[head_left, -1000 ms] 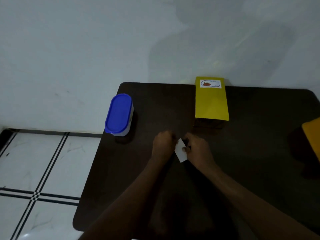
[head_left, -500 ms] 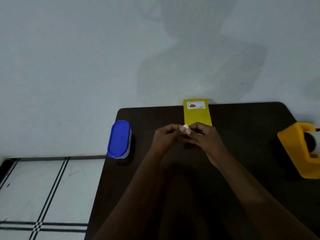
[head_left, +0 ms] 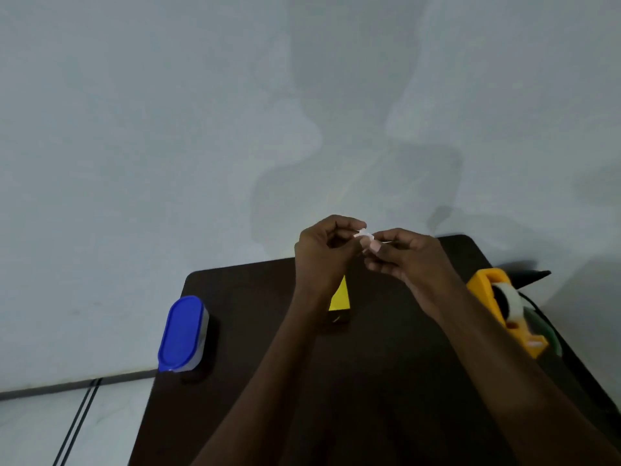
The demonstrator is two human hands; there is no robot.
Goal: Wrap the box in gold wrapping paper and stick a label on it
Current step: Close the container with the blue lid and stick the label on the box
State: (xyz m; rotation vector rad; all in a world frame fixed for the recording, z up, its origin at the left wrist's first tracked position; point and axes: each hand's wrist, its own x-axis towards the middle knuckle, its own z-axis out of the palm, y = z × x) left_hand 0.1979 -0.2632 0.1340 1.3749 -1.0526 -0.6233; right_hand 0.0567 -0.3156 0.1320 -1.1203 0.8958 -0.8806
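Left hand (head_left: 322, 250): raised above the tabletop (head_left: 255, 381), fingers curled, pinching one end of a small white paper scrap (head_left: 364, 236).
Right hand (head_left: 403, 257): raised beside the left, fingertips meeting it, pinching the other end of the same scrap.
White paper scrap: small, crumpled or folded, held between both hands in front of the wall (head_left: 168, 129); whether it is the label or its backing cannot be told.
Gold-wrapped box (head_left: 340, 295): lies on the dark tabletop below the hands, mostly hidden by the left wrist; only a yellow sliver shows.
Blue-lidded container (head_left: 183, 332): at the tabletop's left edge, well apart from the box.
Yellow tape dispenser (head_left: 504, 307): at the right edge, holding a roll of tape.
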